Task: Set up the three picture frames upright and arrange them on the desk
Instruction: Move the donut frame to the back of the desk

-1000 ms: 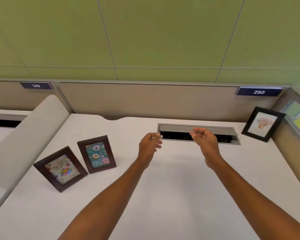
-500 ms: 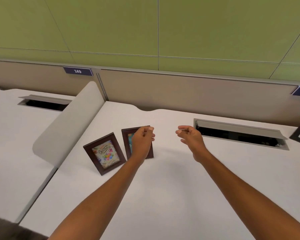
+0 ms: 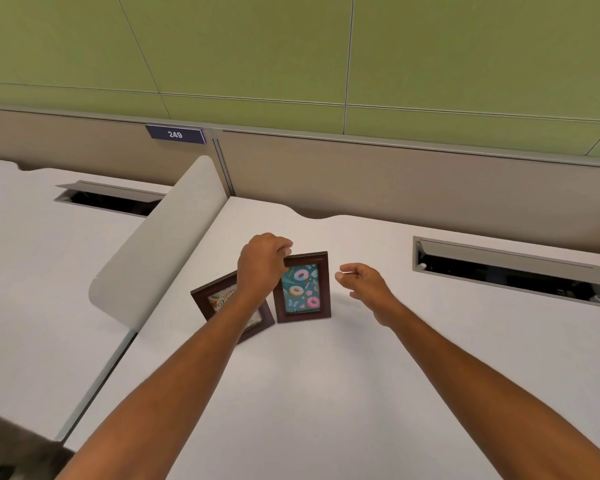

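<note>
Two dark brown picture frames stand on the white desk [image 3: 326, 393]. The donut frame [image 3: 303, 289] stands upright, and my left hand [image 3: 262, 263] grips its top left corner. The birthday frame [image 3: 222, 299] leans just left of it, partly hidden behind my left forearm. My right hand [image 3: 362, 284] hovers a little right of the donut frame, fingers loosely curled and apart, holding nothing. The third frame is out of view.
A rounded grey divider [image 3: 153, 258] rises at the desk's left edge. A cable tray with a raised lid [image 3: 506, 268] is set in the desk at the back right. A beige partition [image 3: 395, 181] closes the back.
The view has swung left, so the black frame at the right is out of sight. My left hand moved onto the donut frame's top corner, and my right hand came closer to it.
</note>
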